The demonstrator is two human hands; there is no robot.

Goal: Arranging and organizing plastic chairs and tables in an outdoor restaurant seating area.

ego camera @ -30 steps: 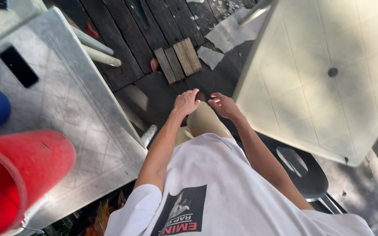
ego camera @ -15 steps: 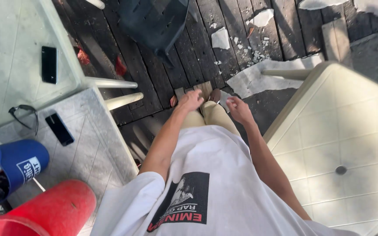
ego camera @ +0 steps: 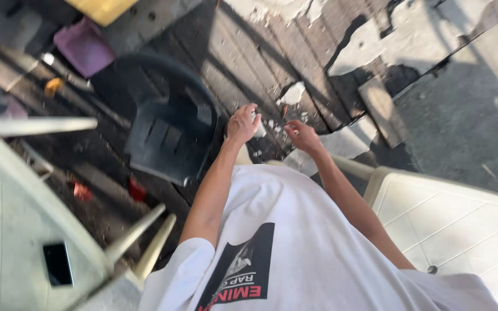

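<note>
Weathered dark plank floor (ego camera: 243, 57) littered with pale debris (ego camera: 293, 93); a dark plastic chair (ego camera: 168, 129) stands on it. A white tabletop (ego camera: 7, 230) carries what appears a black phone (ego camera: 57, 264).

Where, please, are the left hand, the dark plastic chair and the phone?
left hand (ego camera: 242, 122), head view, back of hand.
dark plastic chair (ego camera: 162, 138), head view, seat.
phone (ego camera: 58, 264), head view, screen.

Motion blur softens the left hand (ego camera: 242, 123) and right hand (ego camera: 302, 136); whether either grip encloses anything cannot be told. The white plastic surface (ego camera: 462, 224) is cut off by the right edge.
</note>
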